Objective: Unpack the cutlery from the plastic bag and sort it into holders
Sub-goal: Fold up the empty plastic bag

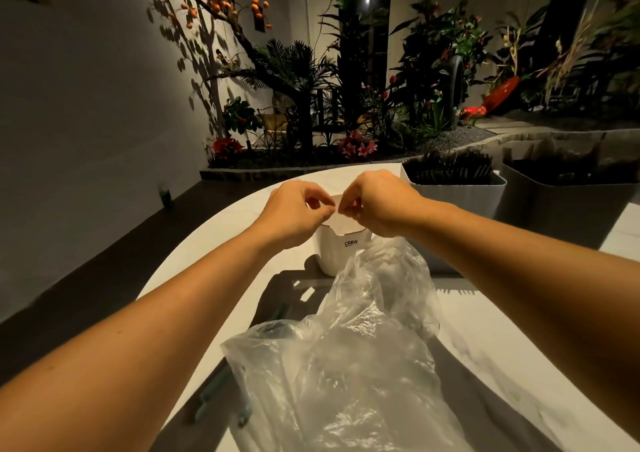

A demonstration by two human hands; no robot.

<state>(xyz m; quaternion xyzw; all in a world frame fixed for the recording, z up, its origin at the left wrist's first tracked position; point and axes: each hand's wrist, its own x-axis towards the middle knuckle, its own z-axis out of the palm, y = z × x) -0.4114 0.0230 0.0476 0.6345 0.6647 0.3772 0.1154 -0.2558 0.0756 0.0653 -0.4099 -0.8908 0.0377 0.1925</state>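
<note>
- A few grey-green cutlery handles (211, 394) lie on the dark tray (277, 289) at the left, beside the bag; I count about four, though the dim light makes the count unsure.
- The left hand (294, 211) pinches the left edge of a small white card (341, 225) between thumb and fingertips, just above the white holder.
- One white holder (334, 252), marked CRBW, stands on the round white table (519, 347) just behind the tray, likely placed close for easy sorting.
- The right hand (379, 206) pinches the same card's right edge, so both hands meet over the holder; they seem to be removing or tearing a label before filling begins.
- One clear plastic bag (349, 365) sits crumpled on the tray nearest the person; whether more cutlery remains inside I cannot tell.
- Two grey bins (457, 192) stand at the right, the nearer one filled with dark utensils.
</note>
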